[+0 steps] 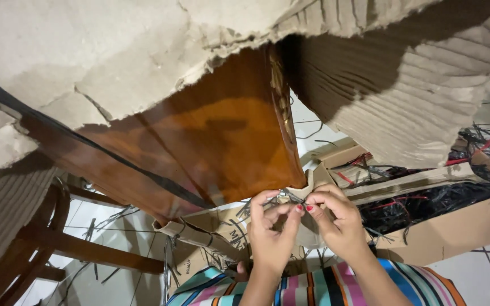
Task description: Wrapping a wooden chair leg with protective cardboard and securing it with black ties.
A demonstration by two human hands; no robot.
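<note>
Pinching a thin dark wire (288, 197) between them, left hand (269, 231) and right hand (336, 218) meet fingertip to fingertip.

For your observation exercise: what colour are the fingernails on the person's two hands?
Red polish on the fingernails, seen in the head view, where the left hand and right hand meet.
</note>
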